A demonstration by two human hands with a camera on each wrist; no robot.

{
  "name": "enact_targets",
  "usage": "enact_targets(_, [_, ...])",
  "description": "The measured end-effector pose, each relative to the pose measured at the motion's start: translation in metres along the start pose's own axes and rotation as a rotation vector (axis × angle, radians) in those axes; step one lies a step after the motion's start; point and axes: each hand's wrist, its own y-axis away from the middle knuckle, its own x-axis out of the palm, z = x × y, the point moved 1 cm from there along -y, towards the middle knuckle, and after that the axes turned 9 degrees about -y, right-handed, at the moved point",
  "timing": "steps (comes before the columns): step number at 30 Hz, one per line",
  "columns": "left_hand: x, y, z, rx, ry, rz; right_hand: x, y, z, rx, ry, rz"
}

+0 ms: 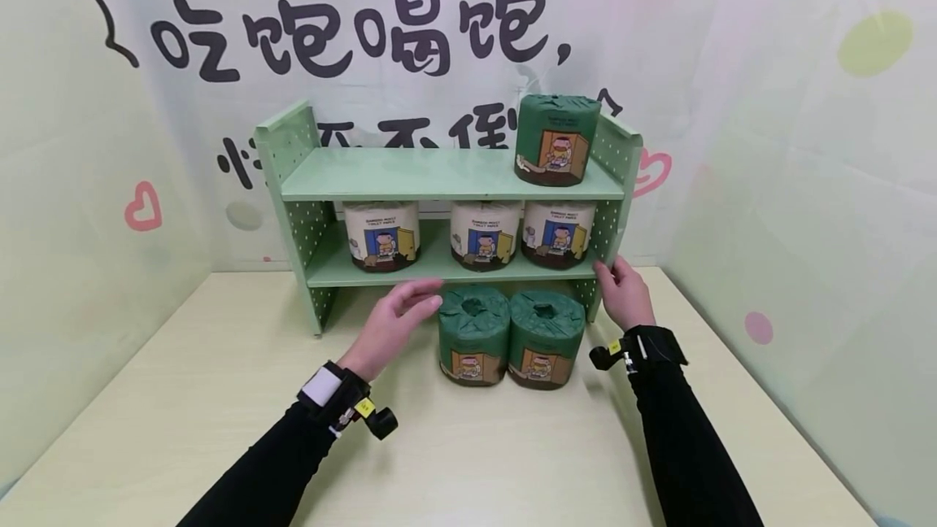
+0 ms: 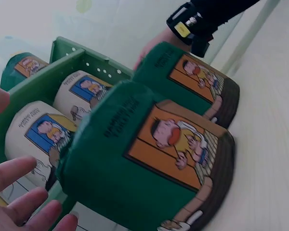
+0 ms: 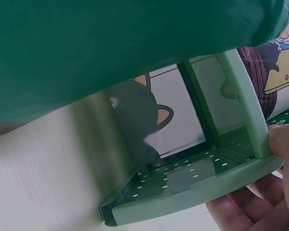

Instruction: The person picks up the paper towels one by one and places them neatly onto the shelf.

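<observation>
A light green two-tier shelf [image 1: 395, 175] stands at the back of the table. Two green-wrapped toilet paper rolls [image 1: 474, 340] [image 1: 546, 341] stand side by side on the table in front of its right half. My left hand [image 1: 388, 330] hovers by the left one, fingers spread and holding nothing; its fingertips overlap that roll's edge in the head view. At the shelf's right side panel, my right hand [image 1: 627, 297] grips the front edge. The right wrist view shows its thumb [image 3: 282, 139] on the inner side and fingers [image 3: 241, 207] curled around the outside.
Three white-wrapped rolls [image 1: 382, 238] [image 1: 486, 238] [image 1: 559, 238] stand on the lower tier. Another green roll [image 1: 556, 145] sits at the right end of the top tier. Printed wall sheets [image 1: 754, 104] enclose the table [image 1: 183, 397] at the back and sides.
</observation>
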Motion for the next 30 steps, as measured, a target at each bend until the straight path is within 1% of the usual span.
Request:
enact_targets(4, [0.005,0.000,0.014,-0.041,0.021,0.006,0.001,0.000,-0.001,0.007,-0.002,0.007])
enact_targets(7, [0.010,0.002,0.022,-0.087,0.041,0.032,0.002,0.000,-0.002,0.010,-0.008,0.011])
enact_targets(9, [0.014,0.003,0.027,-0.120,0.053,0.063,0.002,0.000,-0.001,0.008,-0.007,0.012])
enact_targets(12, [0.020,0.003,0.031,-0.148,0.074,0.124,0.002,0.000,-0.002,0.007,-0.007,0.012])
enact_targets(15, [0.024,0.002,0.034,-0.155,0.077,0.169,0.001,0.000,-0.002,0.004,-0.007,0.015])
enact_targets(19, [0.027,0.001,0.034,-0.141,0.035,0.188,0.000,0.001,-0.002,-0.001,-0.008,0.011])
enact_targets(23, [0.029,0.001,0.036,-0.137,0.011,0.185,0.000,0.001,-0.001,-0.005,-0.006,0.004])
enact_targets(30, [0.030,0.004,0.039,-0.141,-0.132,0.152,0.000,0.000,0.001,-0.006,0.000,-0.003])
